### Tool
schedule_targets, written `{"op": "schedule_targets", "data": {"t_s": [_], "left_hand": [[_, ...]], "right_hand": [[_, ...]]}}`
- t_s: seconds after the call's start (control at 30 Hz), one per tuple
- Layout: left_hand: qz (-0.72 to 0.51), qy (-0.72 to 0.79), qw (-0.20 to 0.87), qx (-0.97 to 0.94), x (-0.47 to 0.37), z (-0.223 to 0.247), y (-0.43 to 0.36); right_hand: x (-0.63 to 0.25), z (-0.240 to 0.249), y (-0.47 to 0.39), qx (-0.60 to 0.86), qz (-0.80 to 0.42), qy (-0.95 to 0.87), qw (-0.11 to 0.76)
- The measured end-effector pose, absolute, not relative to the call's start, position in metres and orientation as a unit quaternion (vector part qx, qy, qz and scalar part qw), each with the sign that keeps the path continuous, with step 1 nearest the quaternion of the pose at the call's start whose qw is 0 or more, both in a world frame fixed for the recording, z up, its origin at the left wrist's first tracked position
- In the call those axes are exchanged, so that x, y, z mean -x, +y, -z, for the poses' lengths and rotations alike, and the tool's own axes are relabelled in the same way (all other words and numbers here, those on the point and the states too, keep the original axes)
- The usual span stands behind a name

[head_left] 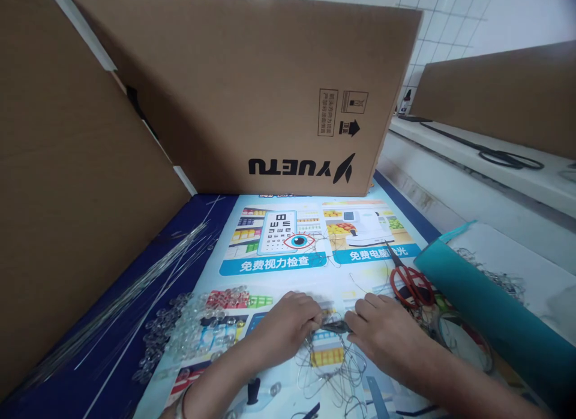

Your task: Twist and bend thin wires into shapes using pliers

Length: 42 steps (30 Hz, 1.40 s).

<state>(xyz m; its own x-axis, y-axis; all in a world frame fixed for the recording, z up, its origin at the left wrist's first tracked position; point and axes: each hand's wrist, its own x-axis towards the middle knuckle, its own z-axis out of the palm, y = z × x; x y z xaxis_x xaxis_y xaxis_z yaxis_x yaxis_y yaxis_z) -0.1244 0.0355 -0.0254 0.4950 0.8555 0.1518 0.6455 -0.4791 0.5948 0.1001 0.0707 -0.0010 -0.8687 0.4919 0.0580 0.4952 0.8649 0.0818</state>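
My left hand (pixel 292 320) is closed in a pinch at the middle of the table, apparently on a thin wire whose end is mostly hidden by the fingers. Facing it, my right hand (pixel 382 326) is wrapped round a pair of pliers (pixel 335 327); their dark jaws point left and meet the left fingertips. The handles are hidden in the palm. Below both hands lies a loose tangle of bent thin wires (pixel 344 371). Left of my left forearm, many clear glass-like beads (pixel 193 326) are spread out.
Red-handled scissors (pixel 411 285) lie right of my right hand, near a round clear dish (pixel 465 341). A teal-edged box (pixel 477 299) holds small wire pieces. Long straight wires (pixel 148 275) lie at left. Cardboard panels (pixel 216 95) stand behind and at left.
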Motion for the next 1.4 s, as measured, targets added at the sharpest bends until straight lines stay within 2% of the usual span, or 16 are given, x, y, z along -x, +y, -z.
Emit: {"op": "schedule_targets", "data": {"t_s": [0.2,0.5,0.77,1.0,1.4], "left_hand": [[-0.22,0.456,0.235,-0.83,0.124,0.024,0.034],[-0.215,0.477,0.232,-0.82,0.122,0.021,0.029],[-0.206,0.515,0.241,-0.796,0.116,0.017,0.029],[-0.198,0.53,0.208,-0.798,0.11,0.022,0.033],[-0.202,0.533,0.196,-0.798,0.111,0.028,0.03]], "right_hand": [[-0.116,-0.017,0.06,0.314,0.021,-0.949,0.012],[-0.121,-0.009,0.046,0.367,-0.023,-0.93,-0.003],[-0.118,-0.002,0.047,0.371,-0.027,-0.928,-0.004],[-0.118,-0.003,0.046,0.37,-0.04,-0.928,-0.014],[-0.125,-0.009,0.062,0.439,-0.159,-0.884,-0.013]]}}
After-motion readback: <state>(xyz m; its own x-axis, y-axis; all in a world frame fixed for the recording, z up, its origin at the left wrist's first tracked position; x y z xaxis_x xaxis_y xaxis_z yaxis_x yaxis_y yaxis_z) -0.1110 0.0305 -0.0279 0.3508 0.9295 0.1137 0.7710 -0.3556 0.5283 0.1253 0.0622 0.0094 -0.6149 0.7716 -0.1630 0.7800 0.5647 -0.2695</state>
